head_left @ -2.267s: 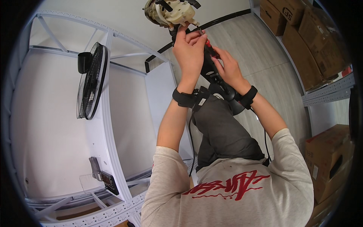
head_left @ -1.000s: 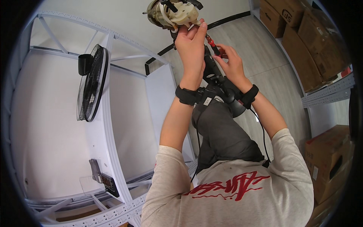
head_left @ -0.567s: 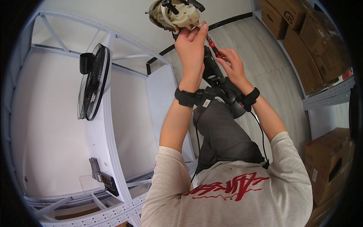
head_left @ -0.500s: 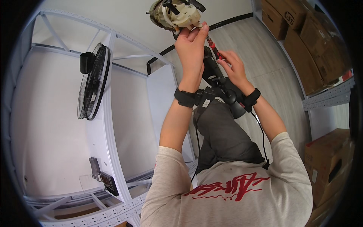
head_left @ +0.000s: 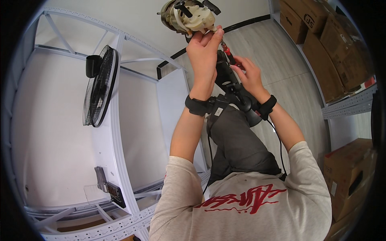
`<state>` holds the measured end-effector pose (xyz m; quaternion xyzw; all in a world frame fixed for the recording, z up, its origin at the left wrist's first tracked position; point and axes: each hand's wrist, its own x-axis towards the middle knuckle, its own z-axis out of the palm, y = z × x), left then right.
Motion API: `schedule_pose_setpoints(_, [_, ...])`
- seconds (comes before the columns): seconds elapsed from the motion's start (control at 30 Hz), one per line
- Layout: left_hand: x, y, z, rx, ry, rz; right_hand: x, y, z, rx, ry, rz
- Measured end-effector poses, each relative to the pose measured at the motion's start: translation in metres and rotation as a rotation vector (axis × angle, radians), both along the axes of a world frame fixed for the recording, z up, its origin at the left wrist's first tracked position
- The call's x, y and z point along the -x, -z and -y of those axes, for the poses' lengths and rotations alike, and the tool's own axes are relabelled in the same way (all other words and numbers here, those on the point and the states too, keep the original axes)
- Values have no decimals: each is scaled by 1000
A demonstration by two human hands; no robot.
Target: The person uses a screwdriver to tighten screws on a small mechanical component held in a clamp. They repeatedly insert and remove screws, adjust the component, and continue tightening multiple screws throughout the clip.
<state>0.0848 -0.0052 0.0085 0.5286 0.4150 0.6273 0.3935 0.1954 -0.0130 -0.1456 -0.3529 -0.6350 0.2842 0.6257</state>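
Observation:
At the top of the head view is an exposed fan motor [head_left: 173,18] with a cream plastic gear housing [head_left: 201,18] and black knobs. My left hand [head_left: 204,50] is closed at the housing's lower edge, thumb and fingertips pinching there; whether a small part lies between them is hidden. Below and to the right, my right hand [head_left: 249,72] grips the handle of a red and black screwdriver [head_left: 228,53]. Its shaft points up toward the housing beside my left fingertips, and I cannot make out where the tip touches. A black fan stand [head_left: 226,74] stands below the motor.
To the left, a white metal shelf [head_left: 116,136] carries a black fan grille [head_left: 98,88] and a small dark device [head_left: 115,195]. Cardboard boxes [head_left: 321,60] fill the shelving on the right, with another box [head_left: 348,176] lower down. Black cables [head_left: 279,144] run from my wrist straps.
The screwdriver handle and my right hand have shifted slightly down, and the handle's visible colours look turned. My left hand keeps its pinch at the motor housing.

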Motion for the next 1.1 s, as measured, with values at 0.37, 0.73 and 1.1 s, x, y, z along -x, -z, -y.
schedule_pose_setpoints(0.37, [1, -2, 2, 6, 2, 11, 4, -2, -4, 77, 7, -19])
schedule_pose_setpoints(0.73, [-1, -9, 7, 60, 41, 49, 1, 2, 1, -31, 34, 63])
schedule_pose_setpoints(1.1, [1, -2, 2, 40, 22, 64, 6, -7, 0, 23, 54, -40])
